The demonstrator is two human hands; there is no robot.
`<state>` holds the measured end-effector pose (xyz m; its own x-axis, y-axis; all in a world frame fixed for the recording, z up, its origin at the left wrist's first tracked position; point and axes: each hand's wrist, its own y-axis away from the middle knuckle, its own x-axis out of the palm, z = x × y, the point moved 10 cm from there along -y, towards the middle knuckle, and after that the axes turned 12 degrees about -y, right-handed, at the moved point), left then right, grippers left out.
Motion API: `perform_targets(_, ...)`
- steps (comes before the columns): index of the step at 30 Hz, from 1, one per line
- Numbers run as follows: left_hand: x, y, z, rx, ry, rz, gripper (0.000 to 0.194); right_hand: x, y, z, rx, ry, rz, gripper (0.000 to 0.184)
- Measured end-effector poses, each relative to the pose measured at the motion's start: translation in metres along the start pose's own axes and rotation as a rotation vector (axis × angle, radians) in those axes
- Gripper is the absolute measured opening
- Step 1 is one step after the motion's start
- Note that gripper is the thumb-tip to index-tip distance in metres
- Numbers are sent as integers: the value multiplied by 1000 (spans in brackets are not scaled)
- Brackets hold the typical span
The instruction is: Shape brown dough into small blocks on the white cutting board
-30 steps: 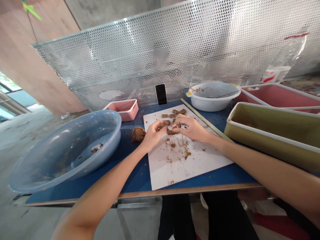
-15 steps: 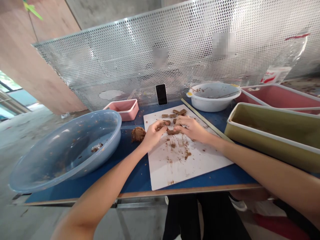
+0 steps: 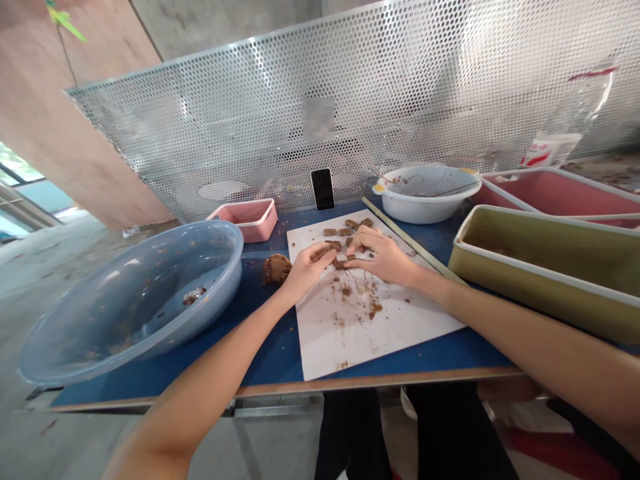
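I see the left hand and right hand curled at a brown clay-like piece on the white board; I can't tell whether either is clamped on it. Short brown chunks lie just beyond.

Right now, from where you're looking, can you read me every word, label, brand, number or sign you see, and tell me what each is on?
No text can be read with certainty.
Clear plastic bottle: red marks on its label, too blurred to read.
Smartphone: dark screen, no lettering visible.
White board and brown pieces: smears and crumbs, but no lettering visible.
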<state>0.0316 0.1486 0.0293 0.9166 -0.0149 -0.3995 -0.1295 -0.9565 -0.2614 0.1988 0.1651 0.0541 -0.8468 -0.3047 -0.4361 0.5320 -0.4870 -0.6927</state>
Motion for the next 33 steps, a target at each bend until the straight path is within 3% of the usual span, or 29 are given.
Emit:
perform_targets(5, 14, 4, -6, -29, -6, 140, 52, 4, 1, 8, -58, 90, 60, 26)
perform_targets(8, 18, 5, -4, -30, 5, 167, 55, 8, 3, 12, -97, 126, 90, 23)
perform_targets(15, 19, 5, 4, -57, 69, 160, 46, 6, 2, 15, -76, 142, 117, 24)
perform_targets(22, 10, 1, 17, -127, 144, 62, 44, -21, -4, 6, -18, 114, 17, 31)
perform_targets(33, 15, 1, 12, -70, 142, 66, 52, -9, -5, 16, -69, 115, 33, 24)
